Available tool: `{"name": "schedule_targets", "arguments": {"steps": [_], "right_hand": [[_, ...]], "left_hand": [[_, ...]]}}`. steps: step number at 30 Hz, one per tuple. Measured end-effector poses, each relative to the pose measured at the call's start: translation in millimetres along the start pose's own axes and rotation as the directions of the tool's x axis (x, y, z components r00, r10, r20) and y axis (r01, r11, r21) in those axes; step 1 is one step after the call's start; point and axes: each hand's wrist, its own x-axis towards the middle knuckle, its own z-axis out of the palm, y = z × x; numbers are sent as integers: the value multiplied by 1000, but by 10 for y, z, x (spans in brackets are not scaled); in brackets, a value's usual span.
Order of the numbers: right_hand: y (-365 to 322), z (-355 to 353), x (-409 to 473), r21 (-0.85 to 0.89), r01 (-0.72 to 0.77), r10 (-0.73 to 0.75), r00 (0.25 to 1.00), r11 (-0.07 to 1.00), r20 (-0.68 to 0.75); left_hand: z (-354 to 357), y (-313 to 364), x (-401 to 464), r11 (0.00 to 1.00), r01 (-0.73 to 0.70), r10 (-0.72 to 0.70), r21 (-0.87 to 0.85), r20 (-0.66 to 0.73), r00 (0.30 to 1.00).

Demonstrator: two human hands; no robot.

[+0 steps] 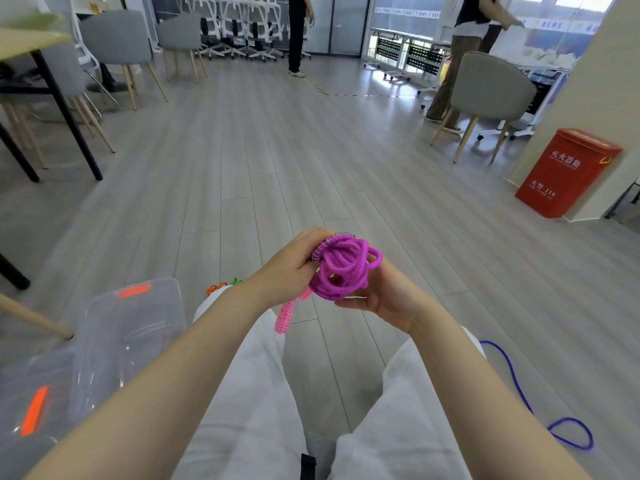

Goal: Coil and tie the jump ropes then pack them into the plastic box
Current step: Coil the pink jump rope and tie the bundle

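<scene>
The bright magenta braided jump rope (pixel 346 268) is bundled into a coil in front of the knees. The left hand (pixel 294 268) curls round its metal-spring end, the right hand (pixel 379 299) cups the loops from below, both grips holding it. Its pink patterned handle (pixel 285 315) dangles. The tie looks unfinished. A blue cord rope (pixel 519 393) lies loose on the floor, and the clear plastic box with orange latches (pixel 128 337) appears empty.

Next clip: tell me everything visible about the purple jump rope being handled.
The purple jump rope is a braided-looking magenta cord wound into a loose, uneven bundle, held above the floor in front of the person's knees. A thin metal spring sleeve arcs over its top. A pink patterned handle hangs below. The left hand grips it at the spring; the right hand supports it underneath.
</scene>
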Motion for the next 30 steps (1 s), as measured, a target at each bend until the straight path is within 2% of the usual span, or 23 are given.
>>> {"name": "schedule_targets", "arguments": {"steps": [6,11,14,17,19,21,24,26,27,30], "right_hand": [[94,83,54,-18,17,-18,995,1000,-94],[93,106,87,-11,9,-11,989,1000,-144],[86,129,105,-52,4,-13,986,999,-165],[90,188,133,-62,8,-21,977,998,-214],[104,219,167,-97,63,-88,958,993,-275],[120,247,195,-89,111,-131,955,990,-266],[156,304,205,68,87,-75,985,994,-157],[177,322,196,110,50,-38,993,993,-110],[196,322,195,117,44,-32,994,992,-101],[253,312,201,32,57,-52,989,998,-140]], "left_hand": [[86,74,-1,996,88,-88,-24,39,995],[140,116,-74,956,131,-130,-262,22,991],[198,140,-59,954,106,-152,-281,-147,977],[252,174,-19,924,57,-215,-379,-388,896],[255,196,9,856,92,-356,-509,-451,819],[237,217,49,758,137,-494,-638,-423,760],[187,231,113,482,113,-650,-869,-268,711],[152,223,138,310,85,-709,-947,-170,685],[141,207,140,265,83,-720,-961,-140,679],[139,116,109,277,123,-714,-953,-119,690]]}}
